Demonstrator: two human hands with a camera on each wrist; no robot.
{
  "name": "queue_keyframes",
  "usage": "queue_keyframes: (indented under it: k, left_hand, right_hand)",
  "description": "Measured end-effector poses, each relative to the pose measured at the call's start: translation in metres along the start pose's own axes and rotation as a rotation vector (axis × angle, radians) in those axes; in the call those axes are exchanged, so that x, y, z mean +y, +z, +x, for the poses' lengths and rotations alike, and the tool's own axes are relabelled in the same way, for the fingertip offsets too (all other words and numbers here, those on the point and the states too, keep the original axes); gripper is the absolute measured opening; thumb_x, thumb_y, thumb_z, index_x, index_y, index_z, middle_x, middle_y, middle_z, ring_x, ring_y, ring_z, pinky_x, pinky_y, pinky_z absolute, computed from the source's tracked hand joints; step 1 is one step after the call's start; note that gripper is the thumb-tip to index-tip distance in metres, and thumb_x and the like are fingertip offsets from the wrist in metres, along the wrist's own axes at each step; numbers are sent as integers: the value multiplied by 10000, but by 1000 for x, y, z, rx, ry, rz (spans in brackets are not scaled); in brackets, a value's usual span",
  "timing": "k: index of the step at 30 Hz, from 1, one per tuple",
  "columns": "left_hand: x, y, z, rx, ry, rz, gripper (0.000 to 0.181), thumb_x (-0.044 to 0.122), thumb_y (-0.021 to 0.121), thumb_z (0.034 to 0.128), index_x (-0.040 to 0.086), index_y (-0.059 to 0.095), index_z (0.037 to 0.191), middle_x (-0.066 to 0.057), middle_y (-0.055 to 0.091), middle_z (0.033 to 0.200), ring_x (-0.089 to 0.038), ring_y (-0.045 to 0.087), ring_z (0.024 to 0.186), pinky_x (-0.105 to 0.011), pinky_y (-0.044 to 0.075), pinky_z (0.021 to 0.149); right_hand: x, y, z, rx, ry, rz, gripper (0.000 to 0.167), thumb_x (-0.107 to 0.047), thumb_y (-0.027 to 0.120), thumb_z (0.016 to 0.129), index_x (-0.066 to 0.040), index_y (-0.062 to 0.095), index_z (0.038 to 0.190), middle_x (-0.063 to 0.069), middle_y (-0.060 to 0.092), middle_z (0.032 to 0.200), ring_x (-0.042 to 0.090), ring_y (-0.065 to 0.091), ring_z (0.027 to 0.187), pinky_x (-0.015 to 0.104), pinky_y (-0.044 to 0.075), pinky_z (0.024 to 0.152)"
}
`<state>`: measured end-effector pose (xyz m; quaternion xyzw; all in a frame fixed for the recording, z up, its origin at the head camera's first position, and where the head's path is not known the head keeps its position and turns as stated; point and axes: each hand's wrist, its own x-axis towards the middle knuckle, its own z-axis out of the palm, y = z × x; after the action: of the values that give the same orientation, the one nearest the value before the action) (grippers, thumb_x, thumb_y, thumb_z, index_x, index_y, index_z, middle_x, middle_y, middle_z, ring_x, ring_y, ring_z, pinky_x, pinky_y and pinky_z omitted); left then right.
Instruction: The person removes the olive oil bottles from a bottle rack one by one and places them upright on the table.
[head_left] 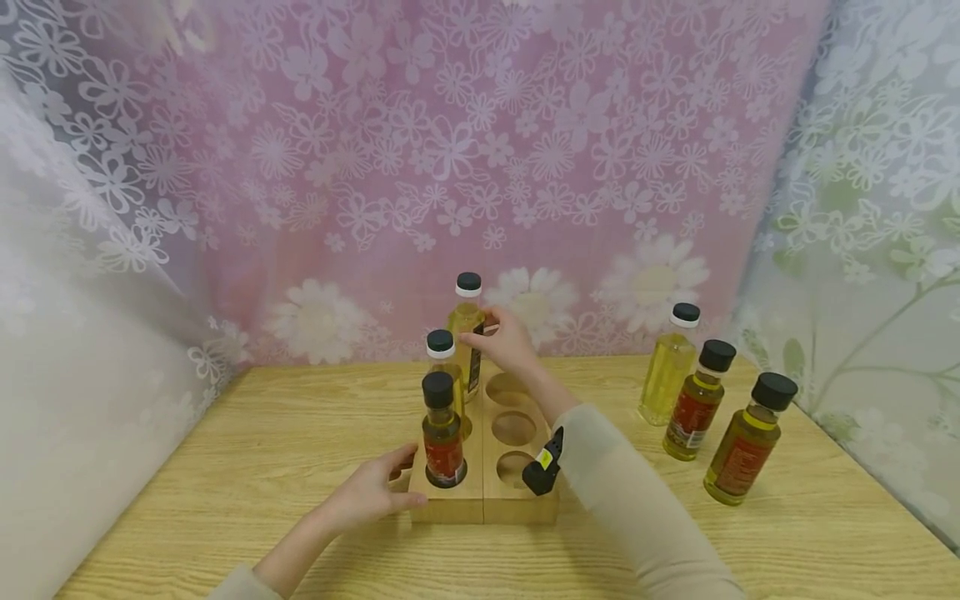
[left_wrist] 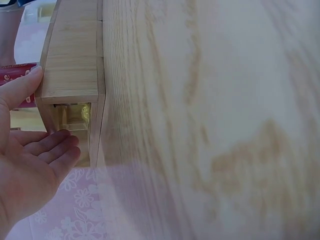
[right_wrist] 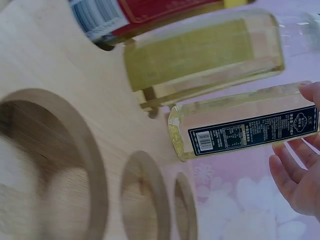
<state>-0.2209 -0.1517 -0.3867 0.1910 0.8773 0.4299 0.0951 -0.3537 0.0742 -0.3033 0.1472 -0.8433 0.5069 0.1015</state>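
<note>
In the head view my right hand point(head_left: 510, 340) grips a clear bottle of yellow oil point(head_left: 467, 321) with a black-and-white cap, over the back left of a wooden rack point(head_left: 446, 510). The right wrist view shows this bottle's dark label and its base at the rack's top surface; whether the base is inside a hole cannot be told. A similar oil bottle point(right_wrist: 205, 55) and a red-labelled bottle point(head_left: 444, 450) with a black cap stand in the rack's left row. My left hand point(head_left: 367, 497) is at the rack's front left corner, thumb touching the edge point(left_wrist: 30, 82), fingers loosely bent beside its hollow side.
On the table point(head_left: 300, 417) to the right stand a clear oil bottle point(head_left: 667, 375) and two red-labelled bottles, one nearer the middle point(head_left: 693, 417) and one in front point(head_left: 742, 454). Round holes point(head_left: 513, 428) line the rack's right row. A floral curtain point(head_left: 450, 167) hangs behind.
</note>
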Motion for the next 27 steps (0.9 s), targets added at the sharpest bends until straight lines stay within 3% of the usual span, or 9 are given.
queue_keyframes:
  k: [13,27]
  left_hand:
    - [0,1,1,1,-4,-5,864,353,729,798,-70,294,1413,-278,390,1374,-484,410,1196,-574,365,952]
    - [0,0,0,-6,1,4,871,344,729,799,-79,281,1414,-291,393,1364,-494,412,1190,-571,372,948]
  right_hand:
    - [-8,-42,3,-9,-41,-3,587,-281,713,818,-45,481,1304,138,539,1159,295,543,1046,430,469,875]
    - [6,-94,-1,-82,-33,4,528,-238,701,837,-34,488,1275,152,530,1147,321,509,1061,478,433,892]
